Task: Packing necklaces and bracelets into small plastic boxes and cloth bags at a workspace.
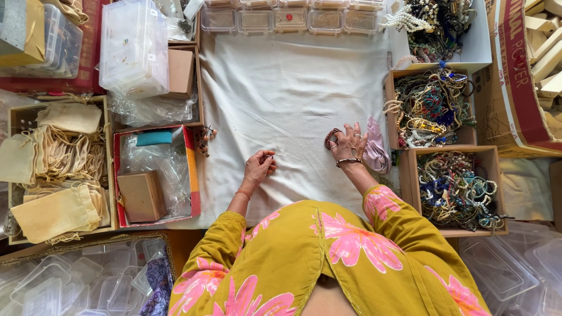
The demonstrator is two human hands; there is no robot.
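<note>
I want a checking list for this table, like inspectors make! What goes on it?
Surface: white cloth, wrinkled, bare in the middle.
Job's things: dark red bead bracelet at the right hand's fingers; pink pouch beside that hand.
Clutter: boxes of tangled bead jewellery, cloth bags, clear plastic boxes, small brown box.
Hands: left hand curled, fingertips on the cloth; right hand spread, touching the bracelet.
Cables: nothing seen.
Surroundings: cardboard carton, empty plastic tubs.
</note>
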